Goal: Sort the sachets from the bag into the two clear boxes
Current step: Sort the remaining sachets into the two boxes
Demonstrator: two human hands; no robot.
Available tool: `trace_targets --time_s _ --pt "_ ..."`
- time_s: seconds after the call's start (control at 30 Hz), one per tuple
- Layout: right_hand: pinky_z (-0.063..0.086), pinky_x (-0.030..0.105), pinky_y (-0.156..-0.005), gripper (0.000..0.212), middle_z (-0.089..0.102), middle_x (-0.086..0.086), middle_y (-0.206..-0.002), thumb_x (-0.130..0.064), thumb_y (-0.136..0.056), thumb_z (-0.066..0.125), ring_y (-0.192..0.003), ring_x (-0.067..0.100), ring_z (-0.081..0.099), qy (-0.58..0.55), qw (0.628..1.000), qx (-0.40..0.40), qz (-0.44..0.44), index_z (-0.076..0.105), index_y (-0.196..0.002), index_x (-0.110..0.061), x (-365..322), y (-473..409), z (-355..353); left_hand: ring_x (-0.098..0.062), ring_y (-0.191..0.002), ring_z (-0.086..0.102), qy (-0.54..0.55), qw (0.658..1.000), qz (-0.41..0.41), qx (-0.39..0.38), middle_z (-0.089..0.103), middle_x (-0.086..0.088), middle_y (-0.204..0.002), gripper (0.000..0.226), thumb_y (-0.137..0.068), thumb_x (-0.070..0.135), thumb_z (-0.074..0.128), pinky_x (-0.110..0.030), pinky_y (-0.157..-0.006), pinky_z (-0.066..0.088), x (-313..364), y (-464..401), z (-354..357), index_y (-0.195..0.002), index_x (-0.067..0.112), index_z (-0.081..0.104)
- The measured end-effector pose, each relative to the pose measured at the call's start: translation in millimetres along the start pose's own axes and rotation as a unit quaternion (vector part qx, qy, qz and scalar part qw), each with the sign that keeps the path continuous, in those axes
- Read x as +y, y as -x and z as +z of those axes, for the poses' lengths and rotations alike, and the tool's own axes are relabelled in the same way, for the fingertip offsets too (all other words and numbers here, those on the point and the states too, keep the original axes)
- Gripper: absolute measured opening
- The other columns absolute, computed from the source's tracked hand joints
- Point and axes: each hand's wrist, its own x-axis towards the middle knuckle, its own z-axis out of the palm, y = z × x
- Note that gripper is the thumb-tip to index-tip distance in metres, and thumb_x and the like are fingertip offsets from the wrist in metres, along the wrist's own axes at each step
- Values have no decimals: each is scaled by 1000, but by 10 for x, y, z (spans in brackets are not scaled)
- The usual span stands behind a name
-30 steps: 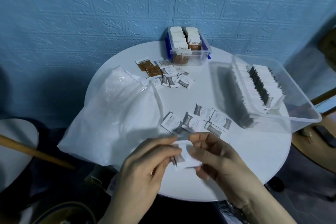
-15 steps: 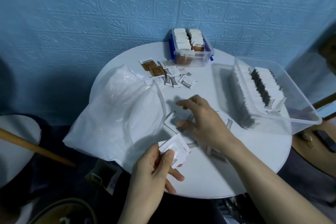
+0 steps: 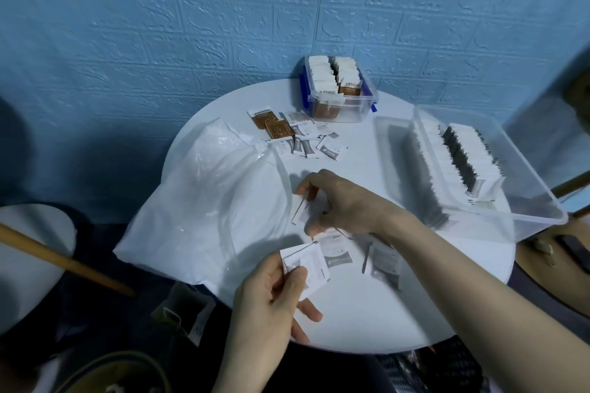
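My left hand (image 3: pixel 271 293) holds a small stack of white sachets (image 3: pixel 308 265) over the table's near edge, thumb on top. Beside the white plastic bag (image 3: pixel 207 207), my right hand (image 3: pixel 343 201) pinches one white sachet (image 3: pixel 301 212) and tilts it up off the round white table (image 3: pixel 367 322). More grey-and-white sachets (image 3: pixel 383 262) lie under my right wrist. A mixed pile of brown and white sachets (image 3: pixel 297 135) lies farther back. The small clear box (image 3: pixel 338 89) at the back holds upright brown sachets. The large clear box (image 3: pixel 472 166) on the right holds rows of white and grey ones.
A blue brick-pattern wall stands close behind the table. A second round surface (image 3: pixel 28 265) and a wooden stick (image 3: pixel 64 262) are at the left. Wooden furniture (image 3: pixel 571 185) stands right of the large box. A dark bag (image 3: pixel 182 313) sits below the table edge.
My hands have come apart. The left one kept the sachet stack near the table edge. The right one reached forward to the loose sachets and lifted one.
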Motion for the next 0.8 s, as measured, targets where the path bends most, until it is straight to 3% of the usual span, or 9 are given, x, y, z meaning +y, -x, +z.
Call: trace_targets --time_s 0.13,0.27,0.33,0.43,0.5,0.57,0.67,0.8 --pt "52 41 -75 52 46 -6 -94 -20 -68 84 -74 7 53 5 1000 -15 24 54 -111 -21 -2 -35 -46 -27 -53 65 -4 1000 -3 7 74 2 -85 22 -95 2 53 -28 -37 45 26 14 17 -103 20 64" --pt "40 16 -55 26 48 -6 -72 -18 -72 83 -59 4 46 -23 1000 1 13 65 -92 -18 39 -103 -99 -26 -52 64 15 1000 -5 -16 74 1 -85 23 -95 1 53 -28 -35 43 94 -4 1 -103 19 64" --pt "39 14 -49 17 49 -7 -58 -14 -74 82 -50 5 45 -104 994 29 25 67 -81 -13 95 -118 -113 -25 -49 62 36 999 20 -14 73 -2 -80 18 -93 0 56 -27 -32 40 200 34 -27 -98 14 66" --pt "41 18 -49 15 54 -11 -46 -10 -77 79 -42 3 46 -186 977 101 33 65 -72 -11 188 -127 -132 -24 -39 56 29 989 126 76 68 -9 -63 9 -87 13 69 -21 -30 34 386 53 -178 -79 15 65" --pt "41 20 -52 17 59 -4 -52 -10 -77 79 -44 7 48 -220 963 151 28 64 -70 -12 205 -111 -152 -26 -34 48 -30 974 166 153 65 -9 -56 23 -85 21 72 -19 -33 33 391 -78 -361 -71 10 58" --pt "42 22 -53 16 61 7 -60 -7 -77 78 -48 9 49 -266 944 196 20 64 -70 -10 179 -65 -176 -22 -37 48 -59 972 135 185 64 -8 -54 26 -90 15 67 -21 -37 36 297 -285 -517 -71 4 54" --pt "39 21 -44 18 52 -1 -52 -4 -81 73 -43 10 44 -365 897 249 9 59 -70 -7 123 57 -204 -31 -52 54 -50 981 79 168 63 -3 -54 21 -91 11 64 -25 -44 38 106 -564 -584 -72 9 57" --pt "52 26 -49 14 56 12 -61 -2 -82 69 -49 20 58 -491 834 253 17 55 -78 -3 33 321 -141 -33 -58 59 -56 985 68 146 66 1 -57 17 -91 12 64 -28 -49 40 74 -845 -526 -75 14 59"
